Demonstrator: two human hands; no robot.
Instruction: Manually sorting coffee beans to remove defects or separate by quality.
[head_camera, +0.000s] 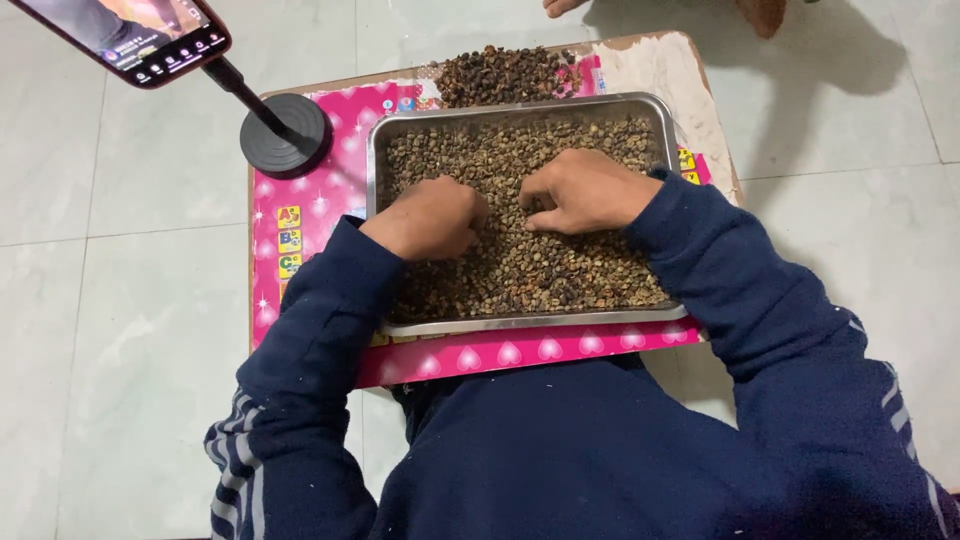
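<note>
A rectangular metal tray (374, 160) holds a layer of small greenish-brown beans (540, 270). My left hand (430, 215) rests knuckles-up on the beans in the tray's left half, fingers curled down into them. My right hand (585, 190) lies on the beans to the right of it, fingers bent and tips touching the beans. Whether either hand pinches a bean is hidden by the fingers. A separate pile of darker beans (505, 72) lies just beyond the tray's far rim. Both arms wear dark blue sleeves.
The tray sits on a pink low table (320, 200) with heart and letter prints, standing on a pale tiled floor (120, 300). A phone (130, 30) on a black round-based stand (285, 135) is at far left. Another person's foot (765, 12) shows at the top edge.
</note>
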